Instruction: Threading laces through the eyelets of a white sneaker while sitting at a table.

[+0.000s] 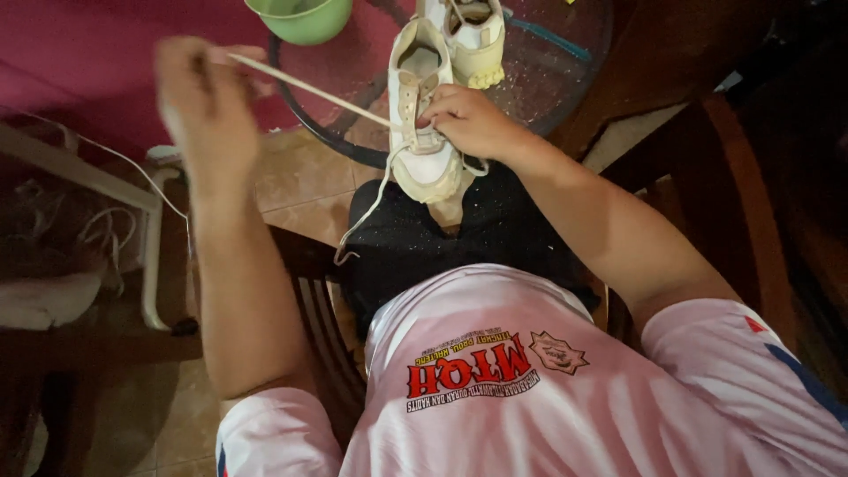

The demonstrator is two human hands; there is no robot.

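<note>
A cream-white sneaker (422,115) rests on my knee at the near rim of a round glass table (565,71). My right hand (468,119) grips its side near the eyelets. A pale shoelace (309,88) runs taut from the eyelets up to the left. My left hand (205,102), blurred, is raised and pinches the lace's end. The lace's other end (362,221) dangles down over my black shorts. A second matching sneaker (473,40) stands on the table just beyond the first.
A green bowl (302,18) sits at the table's far left edge. I sit on a dark wooden chair (309,291) above a tiled floor. A white metal frame (106,190) with cords stands at the left. Dark wooden furniture (751,159) is at the right.
</note>
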